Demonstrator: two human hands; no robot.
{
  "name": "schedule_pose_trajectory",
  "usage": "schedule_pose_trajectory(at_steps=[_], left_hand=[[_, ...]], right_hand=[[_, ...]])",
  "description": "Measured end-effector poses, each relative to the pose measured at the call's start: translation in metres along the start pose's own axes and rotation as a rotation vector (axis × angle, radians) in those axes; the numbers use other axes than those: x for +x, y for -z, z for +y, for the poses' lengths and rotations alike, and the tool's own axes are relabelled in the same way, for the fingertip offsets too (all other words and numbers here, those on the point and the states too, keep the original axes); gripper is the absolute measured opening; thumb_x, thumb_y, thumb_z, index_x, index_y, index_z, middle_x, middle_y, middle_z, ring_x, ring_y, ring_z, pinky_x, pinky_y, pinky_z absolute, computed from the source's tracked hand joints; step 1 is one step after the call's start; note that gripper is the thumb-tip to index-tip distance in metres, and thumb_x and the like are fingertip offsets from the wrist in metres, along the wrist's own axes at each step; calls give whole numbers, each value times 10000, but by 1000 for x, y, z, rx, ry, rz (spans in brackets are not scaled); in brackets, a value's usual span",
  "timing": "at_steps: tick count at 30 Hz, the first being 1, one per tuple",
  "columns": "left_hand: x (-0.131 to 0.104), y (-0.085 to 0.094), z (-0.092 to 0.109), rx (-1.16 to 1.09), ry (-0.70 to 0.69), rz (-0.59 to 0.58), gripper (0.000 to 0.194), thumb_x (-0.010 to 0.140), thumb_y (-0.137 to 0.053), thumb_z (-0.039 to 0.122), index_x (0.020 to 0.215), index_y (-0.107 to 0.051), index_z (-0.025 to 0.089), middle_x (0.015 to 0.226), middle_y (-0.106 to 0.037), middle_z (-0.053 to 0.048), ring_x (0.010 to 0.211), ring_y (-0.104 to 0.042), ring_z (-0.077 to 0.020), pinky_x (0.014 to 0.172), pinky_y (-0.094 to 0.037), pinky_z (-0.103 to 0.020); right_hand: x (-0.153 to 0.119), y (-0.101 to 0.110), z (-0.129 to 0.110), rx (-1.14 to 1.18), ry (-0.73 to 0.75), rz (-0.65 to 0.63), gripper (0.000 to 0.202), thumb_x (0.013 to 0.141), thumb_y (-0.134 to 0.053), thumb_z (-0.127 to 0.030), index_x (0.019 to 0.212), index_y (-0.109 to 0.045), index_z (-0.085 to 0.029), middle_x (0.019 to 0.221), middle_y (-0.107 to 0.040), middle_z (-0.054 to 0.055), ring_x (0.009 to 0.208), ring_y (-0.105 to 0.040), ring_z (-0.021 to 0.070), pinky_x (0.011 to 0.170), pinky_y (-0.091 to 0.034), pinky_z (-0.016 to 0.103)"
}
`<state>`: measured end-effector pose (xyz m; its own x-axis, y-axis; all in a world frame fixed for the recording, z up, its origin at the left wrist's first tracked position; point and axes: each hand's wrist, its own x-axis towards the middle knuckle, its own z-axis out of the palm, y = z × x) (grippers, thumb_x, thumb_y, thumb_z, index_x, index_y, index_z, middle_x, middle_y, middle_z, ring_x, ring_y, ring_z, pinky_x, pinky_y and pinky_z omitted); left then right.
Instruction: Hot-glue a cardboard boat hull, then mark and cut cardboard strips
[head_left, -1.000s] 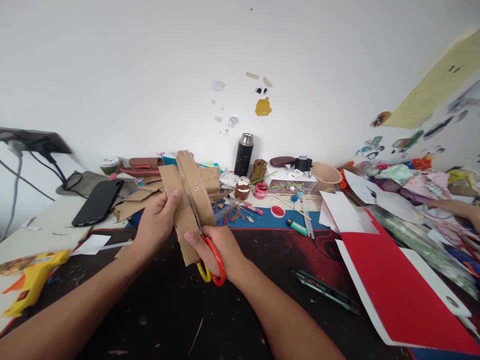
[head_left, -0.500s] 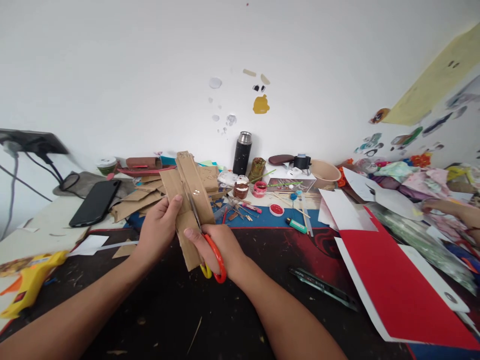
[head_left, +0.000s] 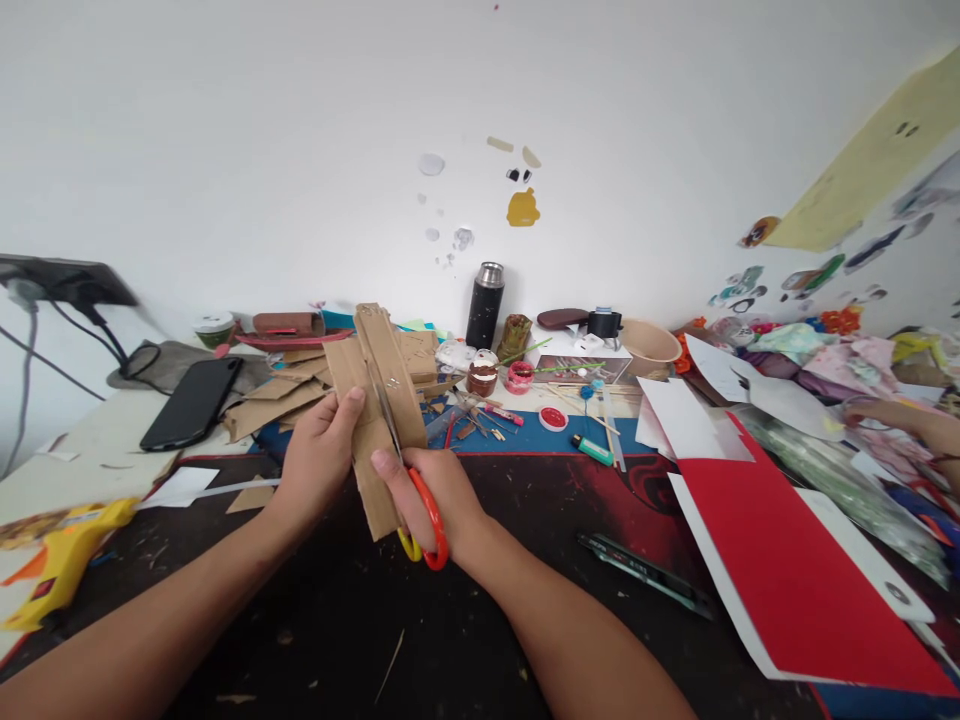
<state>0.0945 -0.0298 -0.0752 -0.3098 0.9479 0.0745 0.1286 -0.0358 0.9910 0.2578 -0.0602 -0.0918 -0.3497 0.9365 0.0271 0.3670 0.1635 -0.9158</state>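
My left hand [head_left: 324, 440] pinches the left side of a brown cardboard piece [head_left: 369, 450] with its thumb on top, holding it up above the dark mat. A slit parts the cardboard into two strips near its upper half. Inside my right hand [head_left: 435, 490] are scissors [head_left: 433, 520] with red and yellow handles, my thumb through the red loop. Their metal blades lie along the slit, pointing up and away. The fingers behind the cardboard are hidden.
A glue gun [head_left: 71, 565] and phone [head_left: 191, 405] lie left, cardboard scraps [head_left: 277, 395] behind. A black flask [head_left: 486, 308] stands at the back. Right are a cutter [head_left: 645, 575] and red sheet [head_left: 802, 570]. Another person's arm [head_left: 911, 420] shows far right.
The right-hand cardboard strip has shifted slightly left and the scissors have moved a little within the slit. Both hands keep their hold.
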Motion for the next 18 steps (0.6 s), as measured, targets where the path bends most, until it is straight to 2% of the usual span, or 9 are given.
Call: schedule_pose_trajectory(at_steps=[5, 11, 18], left_hand=[[-1, 0, 3, 18, 24, 7, 659, 770, -739, 859, 863, -746, 206, 814, -801, -63, 824, -755, -294, 724, -614, -362], [0, -1, 0, -12, 30, 4, 626, 776, -752, 831, 861, -737, 211, 810, -794, -47, 807, -744, -273, 741, -616, -356], [1, -1, -3, -39, 39, 2, 641, 749, -777, 843, 867, -738, 214, 820, -796, -47, 839, -748, -279, 737, -611, -349]], right_hand=[[-1, -2, 1, 23, 34, 21, 689, 1068, -558, -796, 651, -506, -250, 574, -558, -1, 564, -560, 180, 569, -362, 297], [-2, -8, 4, 128, -25, 15, 650, 1060, -579, -791, 691, -544, -256, 543, -573, -4, 539, -595, 190, 541, -370, 287], [-2, -13, 7, 223, -25, 33, 615, 1038, -629, -770, 703, -568, -258, 555, -600, 2, 497, -579, 186, 504, -356, 287]])
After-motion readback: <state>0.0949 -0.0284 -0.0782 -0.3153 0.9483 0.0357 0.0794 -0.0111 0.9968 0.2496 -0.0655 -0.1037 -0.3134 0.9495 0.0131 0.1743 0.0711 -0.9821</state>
